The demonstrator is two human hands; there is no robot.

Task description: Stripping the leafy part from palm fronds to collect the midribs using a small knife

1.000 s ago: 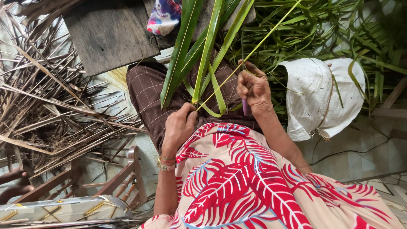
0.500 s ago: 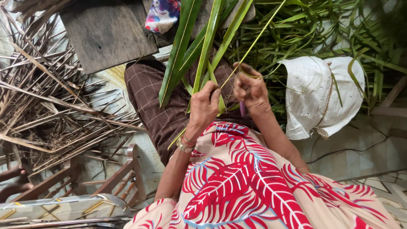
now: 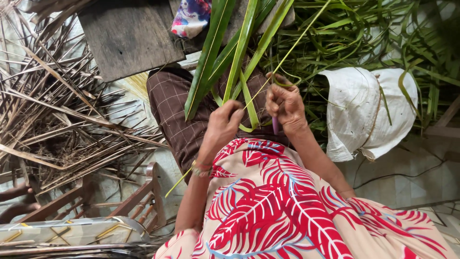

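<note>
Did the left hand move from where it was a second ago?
Yes. The left hand went up and to the right, away from the red patterned dress and closer to the right hand, along the thin yellow-green midrib.

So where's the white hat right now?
In the head view, the white hat lies on the right side, on the pile of green leaves, just beyond the person's right hand.

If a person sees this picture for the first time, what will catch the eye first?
Probably the red leaf-patterned dress at the bottom, and above it the left hand and right hand gripping long green palm leaves over the lap. A heap of dry brown leaves fills the left side; a white cloth lies right.
</note>
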